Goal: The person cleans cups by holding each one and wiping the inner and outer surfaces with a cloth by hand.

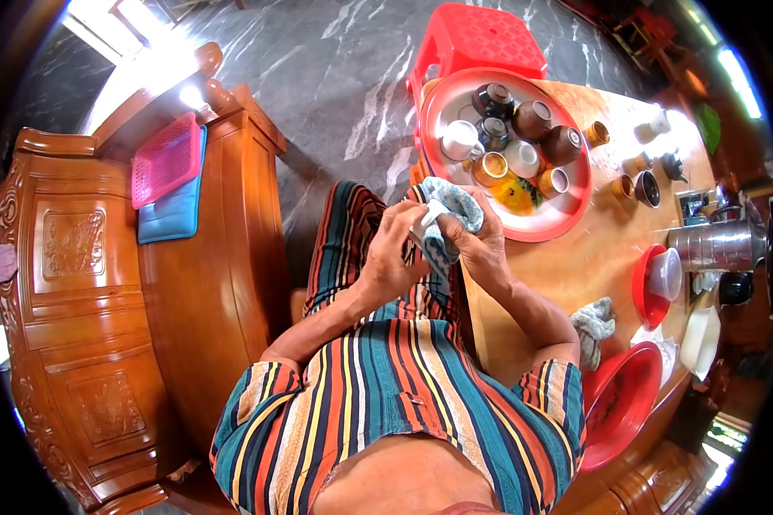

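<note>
My left hand [392, 257] grips a small white cup [430, 216], mostly hidden by fingers and cloth. With my right hand [483, 245] I hold a blue-and-white patterned cloth [452, 202] bunched around and against the cup, the thumb pressing on it. Both hands are together above my lap. Just beyond them, a red-rimmed round tray [562, 216] carries several cups: dark ones such as a brown cup [533, 119] upside down, a white mug [460, 139], and a cup with a tan inside [491, 167]. A yellow floral pattern shows on the tray.
The tray sits on a wooden table [532, 283] with small cups [623, 186], a metal pot [716, 245], a grey cloth [593, 324] and a red basin [620, 403]. A red stool [485, 43] stands behind. At left are a wooden bench [86, 318] and a pink basket [165, 160].
</note>
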### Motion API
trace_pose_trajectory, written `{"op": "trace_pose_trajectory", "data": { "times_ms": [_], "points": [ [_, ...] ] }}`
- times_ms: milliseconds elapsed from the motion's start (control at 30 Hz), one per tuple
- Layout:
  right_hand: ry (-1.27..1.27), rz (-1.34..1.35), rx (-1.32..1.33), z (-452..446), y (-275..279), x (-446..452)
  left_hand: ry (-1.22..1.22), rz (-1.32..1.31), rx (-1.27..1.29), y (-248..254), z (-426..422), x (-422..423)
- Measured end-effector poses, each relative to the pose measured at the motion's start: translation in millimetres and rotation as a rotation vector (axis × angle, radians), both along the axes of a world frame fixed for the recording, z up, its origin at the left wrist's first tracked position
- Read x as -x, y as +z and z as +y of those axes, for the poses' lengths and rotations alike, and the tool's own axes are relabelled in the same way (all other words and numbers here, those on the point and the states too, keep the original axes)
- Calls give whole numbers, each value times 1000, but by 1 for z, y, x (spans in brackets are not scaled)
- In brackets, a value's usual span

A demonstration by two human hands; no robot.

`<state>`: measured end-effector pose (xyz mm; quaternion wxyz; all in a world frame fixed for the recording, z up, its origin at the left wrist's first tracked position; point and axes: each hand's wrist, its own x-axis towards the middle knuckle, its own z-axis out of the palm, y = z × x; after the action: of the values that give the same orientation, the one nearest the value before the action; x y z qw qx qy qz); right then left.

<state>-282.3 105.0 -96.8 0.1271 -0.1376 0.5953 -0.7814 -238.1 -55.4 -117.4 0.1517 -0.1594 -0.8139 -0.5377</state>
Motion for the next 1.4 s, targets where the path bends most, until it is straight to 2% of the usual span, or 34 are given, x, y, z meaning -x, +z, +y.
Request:
{"op": "trace_pose_trajectory", "data": {
  "times_ms": [67, 167, 233, 267, 333, 400, 467, 533, 567, 600, 667, 733, 867, 933, 1000, 1067, 1100, 1200, 1333, 1400],
  "points": [
    [-68, 118, -141, 0, -1, 3, -39, -155, -253, -19, -1, 7],
    [-191, 186, -150, 8, -13, 15, -151, -357, -657, -12, -10, 13],
    [-265, 98, -11, 14, -2, 21, -180, -389, -875, -3, -16, 17],
    [-274, 54, 90, 16, 5, 23, -98, -409, -820, 3, -19, 15],
    [-235, 100, 104, 21, 13, 20, -14, -234, -392, -9, -23, 17],
    [-205, 141, 116, 22, 15, 21, -80, -144, -245, -15, -23, 16],
    [115, 622, -148, 22, 15, 29, -107, -49, -219, -15, -14, 15],
    [250, 541, -356, 21, 12, 26, -73, 56, -66, -4, -11, 15],
    [246, 361, -239, 17, 10, 23, -77, 56, -67, -3, -12, 16],
    [246, 362, -237, 16, 13, 23, -90, 115, -19, -3, -16, 19],
    [327, -104, 23, 12, 21, 24, -167, 214, 73, 3, -23, 19],
    [356, -188, 110, 10, 6, 25, -192, 195, 99, 6, -23, 18],
    [256, -176, 55, 7, 0, 20, -117, 216, 100, 4, -17, 18],
    [113, -163, 41, 5, 1, 19, -29, -109, -404, -10, -5, 16],
    [15, -107, 64, 4, -12, 21, 15, -130, -359, -19, -5, 18],
    [-104, -146, 154, 2, -13, 22, -107, -380, -533, -23, 1, 14],
    [-157, -167, 164, 1, -14, 22, -141, -356, -658, -20, 9, 12],
    [-250, -144, 102, -1, -18, 21, -123, -330, -683, -17, 21, 9],
    [-270, -210, 172, 0, -19, 25, -220, -438, -659, 0, 21, 0],
    [-223, -211, 157, -1, -12, 23, -225, -432, -644, -8, 22, 1]
  ]
}}
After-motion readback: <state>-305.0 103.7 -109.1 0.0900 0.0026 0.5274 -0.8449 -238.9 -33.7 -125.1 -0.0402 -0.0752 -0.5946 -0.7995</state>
